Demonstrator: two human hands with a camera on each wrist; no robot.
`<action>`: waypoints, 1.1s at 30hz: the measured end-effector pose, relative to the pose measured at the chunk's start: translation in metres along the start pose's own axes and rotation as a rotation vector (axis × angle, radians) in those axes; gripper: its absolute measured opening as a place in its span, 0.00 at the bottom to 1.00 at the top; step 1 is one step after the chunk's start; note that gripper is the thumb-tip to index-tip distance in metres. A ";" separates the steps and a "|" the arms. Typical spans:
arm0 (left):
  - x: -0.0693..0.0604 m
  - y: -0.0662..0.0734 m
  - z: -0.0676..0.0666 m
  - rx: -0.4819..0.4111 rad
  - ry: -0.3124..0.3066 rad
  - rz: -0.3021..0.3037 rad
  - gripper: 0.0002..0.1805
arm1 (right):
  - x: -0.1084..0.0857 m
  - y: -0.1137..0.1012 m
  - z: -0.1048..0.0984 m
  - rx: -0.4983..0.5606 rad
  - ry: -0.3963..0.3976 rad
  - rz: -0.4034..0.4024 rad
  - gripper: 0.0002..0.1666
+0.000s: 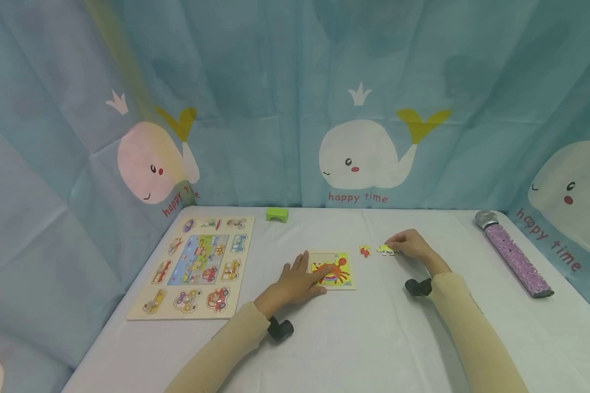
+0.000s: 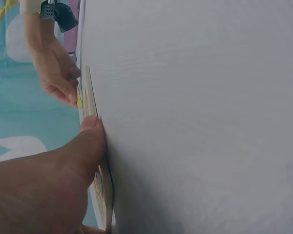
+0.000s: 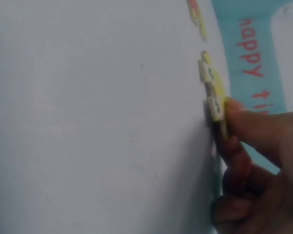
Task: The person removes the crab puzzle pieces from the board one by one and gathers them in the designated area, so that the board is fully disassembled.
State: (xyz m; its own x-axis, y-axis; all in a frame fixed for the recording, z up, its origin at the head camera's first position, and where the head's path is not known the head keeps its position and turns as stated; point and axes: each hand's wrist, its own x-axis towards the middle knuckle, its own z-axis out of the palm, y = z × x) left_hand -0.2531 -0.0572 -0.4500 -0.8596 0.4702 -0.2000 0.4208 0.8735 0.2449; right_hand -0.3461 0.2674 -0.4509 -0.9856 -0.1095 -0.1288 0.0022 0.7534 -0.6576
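Note:
The left hand [image 1: 297,281] lies with fairly straight fingers on the left part of a small square jigsaw board [image 1: 346,286], which bears a red-orange creature on yellow. In the left wrist view its thumb [image 2: 90,139] touches the board's edge. The right hand [image 1: 413,245] pinches a yellow-and-white jigsaw piece [image 1: 385,250] between thumb and fingers, just above or at the table; the right wrist view shows that piece [image 3: 216,92] side-on. Just left of it, a second jigsaw piece [image 1: 365,251] with a red figure lies on the table.
A large wooden vehicle puzzle board [image 1: 241,245] lies at the left of the white table [image 1: 364,349]. Near the back edge stands a green arch block [image 1: 277,214]. A glittery purple microphone [image 1: 516,256] lies at the right. Behind hangs a blue whale-print curtain [image 1: 275,109].

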 end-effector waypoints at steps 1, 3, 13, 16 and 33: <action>0.000 0.000 0.000 -0.001 0.000 0.000 0.32 | 0.000 0.001 0.001 -0.004 0.006 -0.007 0.14; 0.000 0.000 0.000 -0.005 -0.003 0.001 0.32 | 0.000 0.001 0.002 -0.002 0.016 -0.017 0.14; -0.001 0.000 -0.001 -0.014 -0.010 0.004 0.31 | -0.003 -0.005 0.004 -0.018 0.066 -0.013 0.15; 0.000 0.000 -0.001 -0.018 -0.014 -0.001 0.31 | -0.005 -0.014 0.006 -0.022 0.086 -0.042 0.14; 0.000 0.000 -0.001 0.000 -0.031 -0.004 0.32 | -0.007 -0.087 0.073 -0.108 -0.192 -0.389 0.03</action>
State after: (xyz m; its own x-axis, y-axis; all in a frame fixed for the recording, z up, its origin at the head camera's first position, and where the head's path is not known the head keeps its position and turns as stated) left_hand -0.2534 -0.0574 -0.4489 -0.8518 0.4705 -0.2306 0.4175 0.8753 0.2438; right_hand -0.3273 0.1558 -0.4472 -0.8603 -0.5090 -0.0290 -0.3905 0.6945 -0.6042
